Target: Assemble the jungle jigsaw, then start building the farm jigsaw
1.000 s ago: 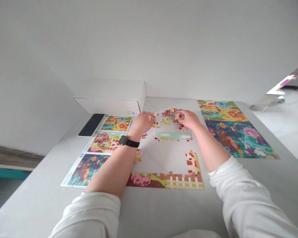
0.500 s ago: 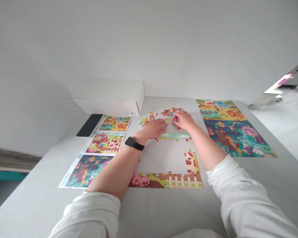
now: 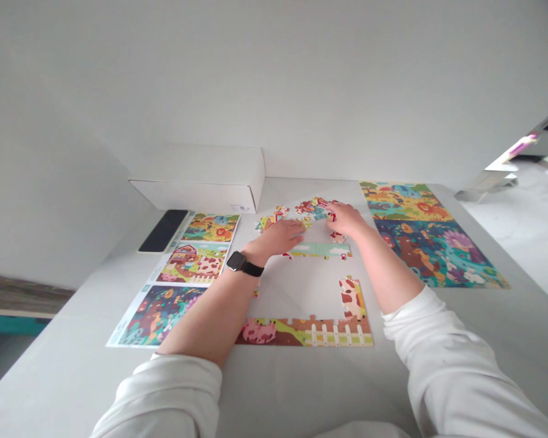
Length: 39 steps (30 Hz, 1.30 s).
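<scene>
My left hand [image 3: 285, 236], with a dark watch [image 3: 238, 261] on its wrist, lies with fingers stretched out beside a pile of loose puzzle pieces [image 3: 267, 222]. It partly covers the pieces and the left end of a joined pale-green and sky-blue puzzle strip [image 3: 322, 250]. At the right side of a second pile of pieces [image 3: 305, 207], my right hand [image 3: 347, 220] has its fingers apart, with a red piece [image 3: 332, 217] between thumb and forefinger. A loose brown-and-white piece [image 3: 338, 238] lies just below that hand. Nearer me is the joined bottom edge [image 3: 296, 333], continuing into a cow section [image 3: 351, 298].
A white box [image 3: 196, 193] stands at the back left. In front of it lie a phone [image 3: 164, 231] and a printed picture sheet [image 3: 148, 284]. Two finished pictures, a yellow animal scene [image 3: 406, 204] and a dark-blue scene [image 3: 433, 255], lie at the right. A wall borders the back.
My right hand has shifted slightly right, uncovering a teal piece and the brown-and-white piece below. My left hand stays almost in place.
</scene>
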Each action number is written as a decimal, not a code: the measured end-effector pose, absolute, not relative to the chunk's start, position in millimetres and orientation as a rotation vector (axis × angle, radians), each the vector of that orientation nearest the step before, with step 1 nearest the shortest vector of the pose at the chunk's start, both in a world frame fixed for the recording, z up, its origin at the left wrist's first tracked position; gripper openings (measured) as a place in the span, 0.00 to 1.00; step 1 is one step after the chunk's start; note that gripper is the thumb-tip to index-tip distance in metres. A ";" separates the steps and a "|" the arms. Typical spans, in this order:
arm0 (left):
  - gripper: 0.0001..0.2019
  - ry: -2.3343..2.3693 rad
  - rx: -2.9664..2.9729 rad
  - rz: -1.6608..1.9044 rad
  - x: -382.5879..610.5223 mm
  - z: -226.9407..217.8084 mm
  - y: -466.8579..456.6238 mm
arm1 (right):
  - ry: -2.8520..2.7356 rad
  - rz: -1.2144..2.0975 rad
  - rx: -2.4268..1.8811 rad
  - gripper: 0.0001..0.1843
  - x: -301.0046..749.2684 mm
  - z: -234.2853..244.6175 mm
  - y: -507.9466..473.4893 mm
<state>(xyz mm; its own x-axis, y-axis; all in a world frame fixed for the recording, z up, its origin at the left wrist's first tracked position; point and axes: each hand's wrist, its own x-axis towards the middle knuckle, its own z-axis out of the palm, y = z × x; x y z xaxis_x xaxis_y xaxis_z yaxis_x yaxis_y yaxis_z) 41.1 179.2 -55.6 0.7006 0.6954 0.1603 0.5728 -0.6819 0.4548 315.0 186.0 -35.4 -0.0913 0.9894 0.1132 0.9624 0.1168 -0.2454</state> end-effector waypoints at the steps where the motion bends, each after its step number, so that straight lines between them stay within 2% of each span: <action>1: 0.17 0.983 2.530 0.464 41.1 -54.1 178.9 | -2.141 0.138 -1.904 0.27 310.0 -37.2 184.9; 13: 0.16 1.129 2.472 0.467 41.2 -35.8 173.9 | -2.082 0.133 -1.774 0.19 284.9 -48.0 187.9; 20: 0.18 1.220 2.426 0.560 36.3 -20.2 169.6 | -2.164 0.151 -1.694 0.23 287.7 -48.3 190.1; 29: 0.18 1.268 2.318 0.635 34.5 -12.0 168.6 | -2.125 0.182 -1.618 0.22 295.9 -40.0 184.1; 32: 0.20 1.257 2.295 0.686 34.6 -8.2 166.3 | -1.936 0.371 -1.579 0.24 297.7 -31.8 179.5; 35: 0.21 1.150 2.260 0.815 36.7 -2.8 163.4 | -1.717 0.770 -1.432 0.26 294.5 -21.5 173.9; 39: 0.14 1.070 2.156 0.945 40.4 6.4 161.0 | -1.508 1.285 -1.191 0.32 283.6 -9.1 163.9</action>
